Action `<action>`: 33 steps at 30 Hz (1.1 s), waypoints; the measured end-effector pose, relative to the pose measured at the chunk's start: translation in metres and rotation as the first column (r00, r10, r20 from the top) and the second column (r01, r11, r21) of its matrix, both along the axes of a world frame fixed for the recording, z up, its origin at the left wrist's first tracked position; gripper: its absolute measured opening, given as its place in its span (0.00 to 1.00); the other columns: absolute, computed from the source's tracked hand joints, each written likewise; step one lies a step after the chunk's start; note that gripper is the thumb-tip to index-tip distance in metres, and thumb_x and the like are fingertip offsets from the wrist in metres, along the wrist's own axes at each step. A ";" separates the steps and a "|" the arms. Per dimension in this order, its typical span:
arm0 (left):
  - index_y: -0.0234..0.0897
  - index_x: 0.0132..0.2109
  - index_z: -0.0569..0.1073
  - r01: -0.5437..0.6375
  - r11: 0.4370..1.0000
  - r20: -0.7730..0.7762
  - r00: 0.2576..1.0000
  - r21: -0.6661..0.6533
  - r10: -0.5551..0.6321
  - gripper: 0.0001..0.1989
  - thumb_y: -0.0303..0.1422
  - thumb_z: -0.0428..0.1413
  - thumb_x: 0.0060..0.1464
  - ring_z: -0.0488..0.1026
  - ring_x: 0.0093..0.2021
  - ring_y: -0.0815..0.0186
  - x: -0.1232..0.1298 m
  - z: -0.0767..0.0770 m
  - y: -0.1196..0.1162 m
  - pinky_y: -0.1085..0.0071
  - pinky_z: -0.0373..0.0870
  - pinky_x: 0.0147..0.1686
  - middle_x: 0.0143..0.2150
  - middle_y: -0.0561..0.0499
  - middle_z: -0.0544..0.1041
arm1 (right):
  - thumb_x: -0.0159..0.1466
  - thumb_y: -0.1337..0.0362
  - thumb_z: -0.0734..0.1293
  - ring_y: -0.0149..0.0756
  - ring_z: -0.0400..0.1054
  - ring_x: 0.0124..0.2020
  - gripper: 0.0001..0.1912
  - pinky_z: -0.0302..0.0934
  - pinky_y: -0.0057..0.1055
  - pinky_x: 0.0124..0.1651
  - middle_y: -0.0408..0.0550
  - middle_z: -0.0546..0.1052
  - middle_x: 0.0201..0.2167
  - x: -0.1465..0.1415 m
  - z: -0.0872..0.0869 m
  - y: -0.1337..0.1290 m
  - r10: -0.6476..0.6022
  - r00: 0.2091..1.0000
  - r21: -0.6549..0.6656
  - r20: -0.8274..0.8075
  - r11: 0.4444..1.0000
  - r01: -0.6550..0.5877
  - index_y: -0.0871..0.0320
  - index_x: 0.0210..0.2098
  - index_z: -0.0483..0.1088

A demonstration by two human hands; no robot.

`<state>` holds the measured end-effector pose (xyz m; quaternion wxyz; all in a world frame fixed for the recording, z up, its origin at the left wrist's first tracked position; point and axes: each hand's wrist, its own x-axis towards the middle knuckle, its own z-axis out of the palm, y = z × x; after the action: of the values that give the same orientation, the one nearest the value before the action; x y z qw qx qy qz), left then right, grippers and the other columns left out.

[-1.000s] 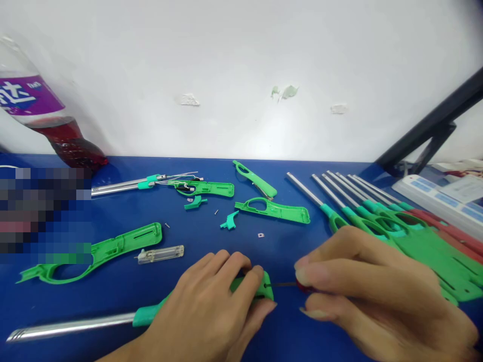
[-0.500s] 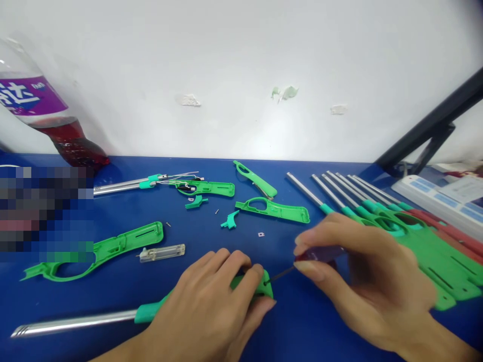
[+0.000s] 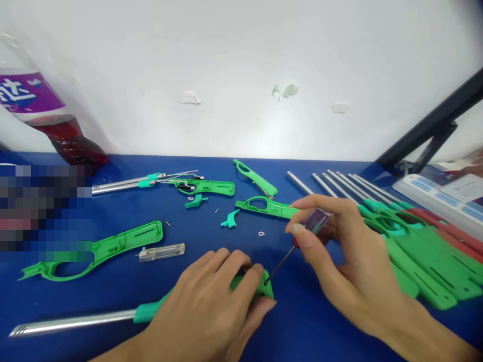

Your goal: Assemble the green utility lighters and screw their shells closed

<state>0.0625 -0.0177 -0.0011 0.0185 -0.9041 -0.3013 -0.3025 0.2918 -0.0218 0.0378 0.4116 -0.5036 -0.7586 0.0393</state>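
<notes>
My left hand is closed over the green handle of a lighter, whose metal tube points left on the blue table. Most of that handle is hidden under my fingers. In my right hand is a screwdriver with a clear purple handle, pinched between thumb and fingers. Its thin shaft slants down to the left, with the tip at the hole near the handle's end. Beyond my hands lie green handle shells, teal triggers, small screws and a clear fuel tank.
Several green lighters and red ones lie in a row at the right, beside a white case. A black metal bracket stands behind them. A drink bottle is at the back left against the white wall.
My right hand has risen and tilted the screwdriver more upright, while its tip stays at the handle's hole. My left hand has hardly moved.
</notes>
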 end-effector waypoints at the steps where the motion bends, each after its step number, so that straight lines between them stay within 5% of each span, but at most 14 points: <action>1: 0.39 0.51 0.78 0.000 1.000 0.002 1.000 0.002 0.000 0.18 0.37 0.44 0.82 0.85 0.38 0.53 0.000 0.000 0.000 0.54 0.84 0.35 0.42 0.49 0.85 | 0.81 0.57 0.65 0.29 0.76 0.24 0.11 0.70 0.25 0.25 0.40 0.81 0.37 0.000 0.000 0.000 0.000 1.000 -0.005 -0.004 1.000 0.000 0.49 0.60 0.68; 9: 0.39 0.50 0.77 0.005 1.000 -0.022 1.000 -0.017 -0.005 0.17 0.37 0.45 0.82 0.85 0.37 0.53 -0.001 -0.001 -0.001 0.52 0.86 0.35 0.42 0.49 0.85 | 0.75 0.69 0.67 0.36 0.85 0.43 0.28 0.78 0.28 0.38 0.41 0.85 0.49 0.007 -0.002 -0.011 0.268 0.957 -0.071 -0.113 0.958 -0.277 0.42 0.71 0.64; 12: 0.39 0.50 0.77 -0.009 1.000 -0.025 1.000 0.004 0.009 0.17 0.37 0.44 0.82 0.85 0.38 0.53 0.000 0.002 0.000 0.52 0.86 0.35 0.42 0.48 0.85 | 0.73 0.72 0.67 0.34 0.85 0.44 0.31 0.78 0.28 0.43 0.37 0.87 0.51 0.009 0.000 -0.013 0.381 0.921 -0.071 -0.083 0.919 -0.387 0.39 0.70 0.65; 16: 0.39 0.48 0.78 -0.015 0.998 0.001 1.000 0.061 0.015 0.21 0.36 0.42 0.82 0.84 0.35 0.54 0.000 0.004 0.001 0.54 0.85 0.34 0.39 0.49 0.86 | 0.75 0.72 0.67 0.35 0.84 0.38 0.30 0.77 0.31 0.37 0.38 0.87 0.45 0.010 0.003 -0.010 0.482 0.875 -0.051 -0.052 0.874 -0.484 0.40 0.70 0.64; 21: 0.39 0.50 0.79 -0.011 0.999 -0.023 1.000 0.036 0.011 0.19 0.36 0.43 0.82 0.85 0.36 0.54 -0.001 0.001 0.001 0.54 0.85 0.35 0.41 0.50 0.86 | 0.77 0.67 0.69 0.34 0.75 0.28 0.16 0.71 0.31 0.29 0.37 0.82 0.33 0.010 0.001 -0.004 0.418 0.907 -0.013 -0.048 0.908 -0.419 0.44 0.60 0.68; 28: 0.40 0.51 0.78 0.000 1.000 -0.034 0.999 -0.006 0.000 0.17 0.38 0.45 0.82 0.85 0.38 0.53 -0.001 -0.003 -0.001 0.53 0.86 0.37 0.44 0.49 0.86 | 0.77 0.66 0.67 0.31 0.77 0.26 0.12 0.72 0.26 0.29 0.36 0.83 0.34 0.006 0.004 -0.006 0.328 0.945 0.019 0.009 0.944 -0.328 0.45 0.57 0.69; 33: 0.40 0.50 0.77 0.007 1.000 -0.030 1.000 -0.010 -0.008 0.18 0.37 0.44 0.82 0.84 0.37 0.54 -0.002 0.000 -0.002 0.54 0.85 0.36 0.42 0.50 0.85 | 0.78 0.69 0.64 0.35 0.76 0.21 0.16 0.68 0.26 0.22 0.31 0.71 0.19 0.006 0.002 -0.009 0.297 0.955 0.008 0.008 0.955 -0.298 0.45 0.62 0.63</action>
<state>0.0606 -0.0193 -0.0016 0.0174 -0.9097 -0.2990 -0.2877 0.2976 -0.0310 0.0394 0.4005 -0.3820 -0.8274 0.0956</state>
